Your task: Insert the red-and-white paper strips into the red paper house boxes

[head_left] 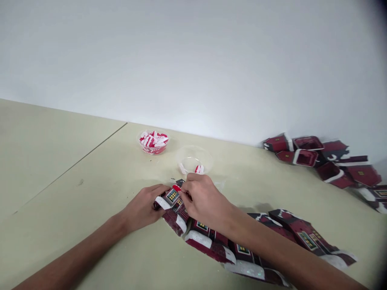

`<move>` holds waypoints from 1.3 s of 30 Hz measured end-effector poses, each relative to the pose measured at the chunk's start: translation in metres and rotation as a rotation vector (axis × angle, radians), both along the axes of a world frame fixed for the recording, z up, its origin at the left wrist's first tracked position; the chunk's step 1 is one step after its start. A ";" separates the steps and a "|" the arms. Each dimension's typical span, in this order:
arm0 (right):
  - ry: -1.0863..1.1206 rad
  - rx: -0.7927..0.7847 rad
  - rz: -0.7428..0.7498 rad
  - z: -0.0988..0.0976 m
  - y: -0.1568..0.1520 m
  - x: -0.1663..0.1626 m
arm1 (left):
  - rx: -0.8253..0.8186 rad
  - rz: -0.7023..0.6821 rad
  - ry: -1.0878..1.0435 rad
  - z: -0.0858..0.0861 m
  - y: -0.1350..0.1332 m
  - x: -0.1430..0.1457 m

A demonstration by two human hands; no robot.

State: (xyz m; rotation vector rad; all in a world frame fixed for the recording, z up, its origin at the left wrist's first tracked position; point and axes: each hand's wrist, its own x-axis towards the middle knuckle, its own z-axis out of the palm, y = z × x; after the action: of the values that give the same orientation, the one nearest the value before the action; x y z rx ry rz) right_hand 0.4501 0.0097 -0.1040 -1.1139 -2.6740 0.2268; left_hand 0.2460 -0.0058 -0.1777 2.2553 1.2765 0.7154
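Note:
My left hand (147, 206) is closed around the left side of a dark red toy house (171, 215) with white snow-like edges and a yellow-paned window. The house lies tilted on the table, its front facing up. My right hand (202, 197) is over its upper right part, fingertips pinched at a small red piece (176, 187) above the window. The fingers hide most of that piece, and whether it touches the house is unclear. Beside this house, partly under my right forearm, lie similar houses (208, 241).
A clear tub (153, 150) full of red and white pieces stands behind my hands. Nearer is another clear tub (196, 151) with a few pieces. More houses lie at right (313, 237), and a pile of dark red house parts (305, 157) rests against the wall.

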 end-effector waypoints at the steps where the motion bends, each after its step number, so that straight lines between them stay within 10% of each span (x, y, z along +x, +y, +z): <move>1: -0.015 0.007 0.004 0.000 -0.001 -0.001 | -0.004 -0.001 0.000 0.000 0.000 0.000; 20: -0.237 0.023 0.226 0.012 -0.010 -0.001 | -0.016 -0.003 -0.017 -0.004 -0.001 -0.001; 39: 0.044 -0.177 0.251 0.005 -0.006 0.036 | 0.086 -0.040 0.002 -0.001 -0.002 0.000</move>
State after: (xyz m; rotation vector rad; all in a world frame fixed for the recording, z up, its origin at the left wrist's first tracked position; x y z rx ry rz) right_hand 0.4860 0.0039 -0.0986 -0.8022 -2.7932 0.5349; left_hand 0.2463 -0.0079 -0.1790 2.3432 1.2199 0.7675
